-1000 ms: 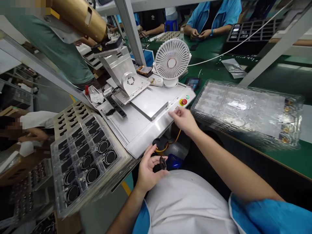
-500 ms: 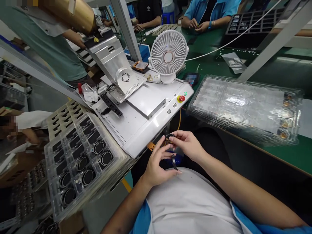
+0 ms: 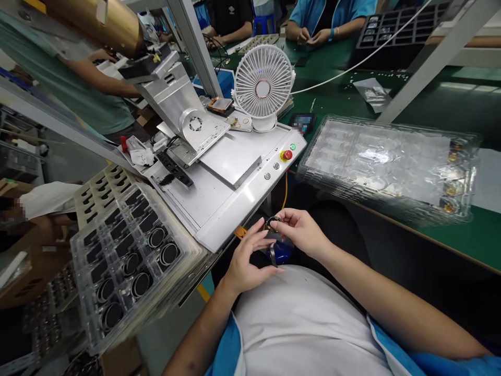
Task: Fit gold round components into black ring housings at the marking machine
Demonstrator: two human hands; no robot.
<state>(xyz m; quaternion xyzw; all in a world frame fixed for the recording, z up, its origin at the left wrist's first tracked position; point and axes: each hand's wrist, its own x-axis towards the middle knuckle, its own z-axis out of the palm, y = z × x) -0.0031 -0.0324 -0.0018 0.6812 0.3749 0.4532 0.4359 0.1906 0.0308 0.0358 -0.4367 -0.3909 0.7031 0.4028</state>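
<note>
In front of my belly, my right hand (image 3: 304,233) pinches a small round black-rimmed part (image 3: 273,223), which looks like a watch case, between thumb and fingers. My left hand (image 3: 246,265) is just beside it, its upper fingertips at the part's left edge. A narrow dark strip (image 3: 273,255) sits between the left hand's lower fingers and thumb; its kind cannot be made out. To the left lies a clear plastic tray (image 3: 88,313) with several similar round black parts (image 3: 141,284) in its pockets.
Ahead stands a white machine (image 3: 219,224) with a red stop button (image 3: 287,155), a metal bracket and a white fan (image 3: 263,86). Stacked clear trays (image 3: 376,180) lie on the green table at right. A beige tray (image 3: 88,201) is at left. Co-workers sit opposite.
The view has shifted slightly, and the machine and trays appear a little farther left. Both hands stay together at the round part; the left hand's strip has turned a little.
</note>
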